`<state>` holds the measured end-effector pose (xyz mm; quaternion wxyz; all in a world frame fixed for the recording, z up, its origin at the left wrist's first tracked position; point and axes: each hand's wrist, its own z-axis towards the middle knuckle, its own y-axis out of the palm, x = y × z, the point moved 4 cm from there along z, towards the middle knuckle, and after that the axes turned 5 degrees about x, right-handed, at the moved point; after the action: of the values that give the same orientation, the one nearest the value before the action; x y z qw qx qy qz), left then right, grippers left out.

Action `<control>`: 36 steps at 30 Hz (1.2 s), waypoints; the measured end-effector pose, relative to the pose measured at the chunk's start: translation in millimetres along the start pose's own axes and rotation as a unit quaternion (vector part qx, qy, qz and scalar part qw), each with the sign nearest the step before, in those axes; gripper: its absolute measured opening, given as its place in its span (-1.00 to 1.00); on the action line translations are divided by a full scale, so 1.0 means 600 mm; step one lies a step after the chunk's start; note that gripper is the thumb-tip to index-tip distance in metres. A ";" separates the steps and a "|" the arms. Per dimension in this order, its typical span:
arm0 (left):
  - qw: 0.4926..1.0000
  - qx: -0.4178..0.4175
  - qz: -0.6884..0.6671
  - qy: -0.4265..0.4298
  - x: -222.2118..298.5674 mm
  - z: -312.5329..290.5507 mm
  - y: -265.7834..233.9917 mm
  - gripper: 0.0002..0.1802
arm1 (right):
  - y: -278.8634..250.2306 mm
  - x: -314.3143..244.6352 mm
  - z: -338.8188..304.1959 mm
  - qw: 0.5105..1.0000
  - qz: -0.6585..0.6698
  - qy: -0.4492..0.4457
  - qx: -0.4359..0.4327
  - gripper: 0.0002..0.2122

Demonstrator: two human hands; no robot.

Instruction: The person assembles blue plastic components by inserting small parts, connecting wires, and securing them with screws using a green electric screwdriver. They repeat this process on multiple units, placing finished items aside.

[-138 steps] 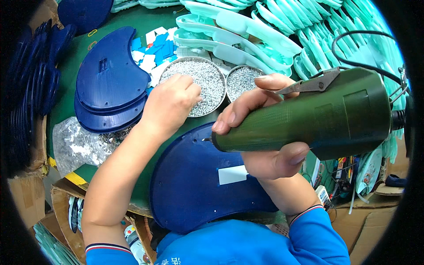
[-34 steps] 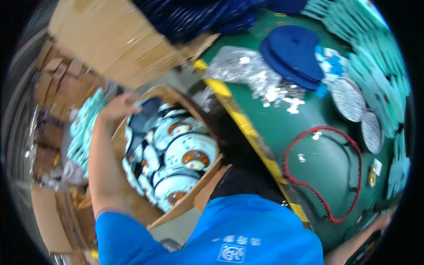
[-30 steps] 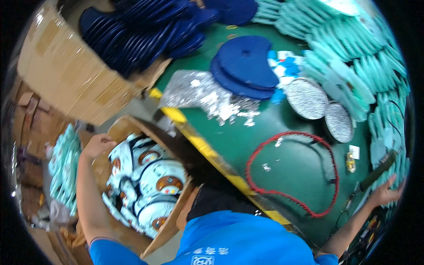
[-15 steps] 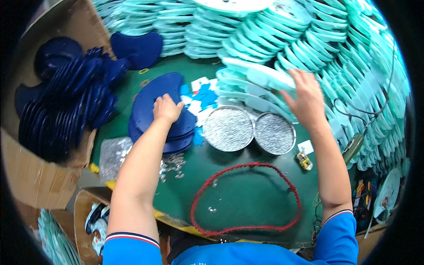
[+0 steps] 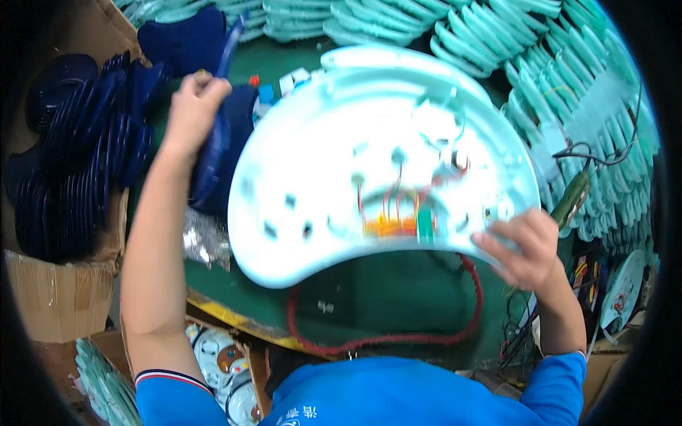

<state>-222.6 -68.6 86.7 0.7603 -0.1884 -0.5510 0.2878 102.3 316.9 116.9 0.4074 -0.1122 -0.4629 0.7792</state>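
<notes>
Pale shell, probably light, stiff, best edge-held, gripped at four o'clock by right hand; blue panel pinched by left hand, ten o'clock.

Pale shell blurred; red loop partly hidden, apparently beneath it

A factory-style assembly workshop.
Signs of it: rows of stacked mint shells crowd twelve to three o'clock, dark-blue plates fill a carton near nine, an open, wired mint shell is near the centre over a green worktop, and a corded green power tool is at three.
</notes>
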 end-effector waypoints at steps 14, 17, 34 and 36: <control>0.935 0.008 -0.182 0.304 0.142 -0.389 -0.225 -0.34 | 0.035 -0.157 -0.129 0.950 0.251 0.094 -0.157 -0.54; 0.940 -0.005 -0.185 0.287 0.142 -0.441 -0.249 -0.33 | 0.078 -0.183 -0.018 0.933 0.300 0.177 -0.091 -0.55; 0.620 -0.161 -0.732 -0.230 0.115 -0.528 -0.104 -0.09 | 0.178 -0.248 0.101 0.389 0.762 0.517 0.011 -0.81; 0.518 -0.174 -0.787 -0.287 0.134 -0.529 -0.066 -0.05 | 0.173 -0.237 0.087 0.387 0.732 0.560 0.011 -0.80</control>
<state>105.4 -37.0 66.9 0.4297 0.2867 -0.7015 -0.4910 110.0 153.9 32.2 -0.1523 -0.8146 0.1400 0.5419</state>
